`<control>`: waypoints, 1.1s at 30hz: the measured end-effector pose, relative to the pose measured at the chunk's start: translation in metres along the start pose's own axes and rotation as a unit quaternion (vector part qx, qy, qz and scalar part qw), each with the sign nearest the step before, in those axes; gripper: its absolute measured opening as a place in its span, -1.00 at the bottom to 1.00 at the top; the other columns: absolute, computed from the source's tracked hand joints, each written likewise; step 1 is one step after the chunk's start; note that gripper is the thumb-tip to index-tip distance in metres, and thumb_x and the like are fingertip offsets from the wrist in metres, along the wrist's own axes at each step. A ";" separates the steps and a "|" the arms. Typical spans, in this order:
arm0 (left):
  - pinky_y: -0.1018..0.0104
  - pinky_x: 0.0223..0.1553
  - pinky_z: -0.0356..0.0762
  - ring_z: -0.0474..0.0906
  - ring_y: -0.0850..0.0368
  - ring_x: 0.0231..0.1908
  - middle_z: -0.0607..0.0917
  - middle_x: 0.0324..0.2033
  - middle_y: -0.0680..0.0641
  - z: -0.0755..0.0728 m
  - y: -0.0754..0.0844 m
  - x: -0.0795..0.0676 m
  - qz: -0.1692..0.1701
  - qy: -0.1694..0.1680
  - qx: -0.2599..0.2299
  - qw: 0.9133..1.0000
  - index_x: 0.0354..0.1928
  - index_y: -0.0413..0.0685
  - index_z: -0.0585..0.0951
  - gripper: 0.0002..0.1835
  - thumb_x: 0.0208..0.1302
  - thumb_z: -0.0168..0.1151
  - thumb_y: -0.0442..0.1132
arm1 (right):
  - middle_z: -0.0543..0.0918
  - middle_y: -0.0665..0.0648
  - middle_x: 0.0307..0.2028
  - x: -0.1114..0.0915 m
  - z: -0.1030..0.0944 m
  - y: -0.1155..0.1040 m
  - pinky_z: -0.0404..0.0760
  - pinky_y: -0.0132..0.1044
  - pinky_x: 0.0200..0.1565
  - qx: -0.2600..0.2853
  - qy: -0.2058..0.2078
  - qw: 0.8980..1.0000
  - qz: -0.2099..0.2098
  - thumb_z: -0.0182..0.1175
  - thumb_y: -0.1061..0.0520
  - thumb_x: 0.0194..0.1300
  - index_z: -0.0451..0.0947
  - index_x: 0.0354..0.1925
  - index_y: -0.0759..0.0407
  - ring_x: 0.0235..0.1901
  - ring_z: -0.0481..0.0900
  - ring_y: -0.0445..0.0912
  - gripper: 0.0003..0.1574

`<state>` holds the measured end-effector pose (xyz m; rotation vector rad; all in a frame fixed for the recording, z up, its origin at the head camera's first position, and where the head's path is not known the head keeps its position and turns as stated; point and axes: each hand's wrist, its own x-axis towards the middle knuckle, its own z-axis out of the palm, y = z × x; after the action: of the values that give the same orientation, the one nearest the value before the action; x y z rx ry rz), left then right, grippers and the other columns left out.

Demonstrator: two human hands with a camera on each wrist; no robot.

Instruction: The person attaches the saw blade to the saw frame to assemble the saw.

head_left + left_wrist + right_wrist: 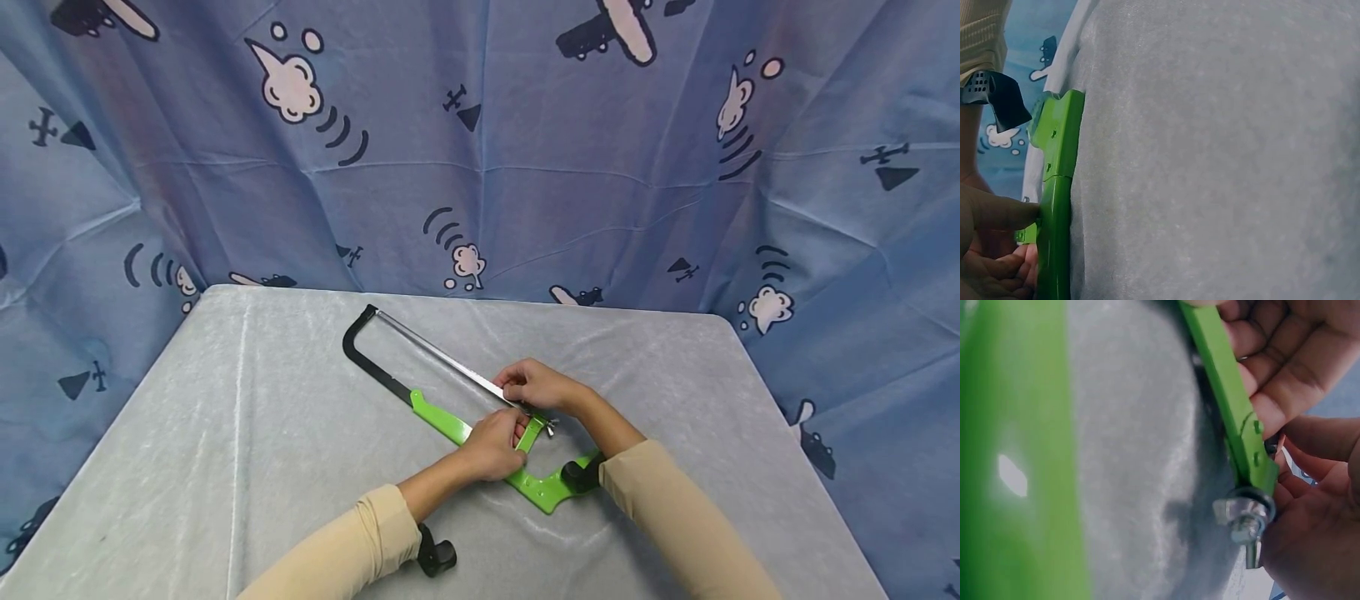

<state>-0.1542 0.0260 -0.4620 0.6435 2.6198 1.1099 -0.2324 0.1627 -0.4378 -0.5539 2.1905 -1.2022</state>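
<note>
A hacksaw (442,419) with a green frame and a black front bow lies slantwise on the table, its silver blade (442,354) on the far side. My left hand (492,446) grips the green frame around the short upright near the handle end. With thumb and fingers my right hand (542,386) pinches the blade's near end, close to where it meets that upright. A metal wing nut (1244,519) sticks out behind the upright, just beside the right hand. In the left wrist view, the left thumb presses against the green frame (1055,237); the blade is hidden there.
A pale grey cloth covers the table (187,433). Behind it hangs a blue curtain (480,150) printed with planes and clouds. Black camera mounts sit at both wrists; the right mount (583,475) overlaps the saw's handle in the head view.
</note>
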 end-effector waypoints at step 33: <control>0.47 -0.36 0.31 0.35 0.33 -0.45 0.53 -0.44 0.04 0.001 0.004 -0.001 -0.015 0.003 -0.019 1.000 -0.24 -0.10 0.51 -0.65 -0.19 0.26 -0.42 | 0.55 0.31 -0.45 -0.064 -0.027 0.031 0.48 -0.20 -0.39 -0.012 0.021 0.999 0.024 0.05 0.09 0.33 0.49 -0.35 0.39 -0.42 0.47 0.00 -0.66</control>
<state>-0.1515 0.0279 -0.4598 0.5917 2.5976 1.1529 -0.2048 0.2335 -0.4341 -0.4883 2.2429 -1.1738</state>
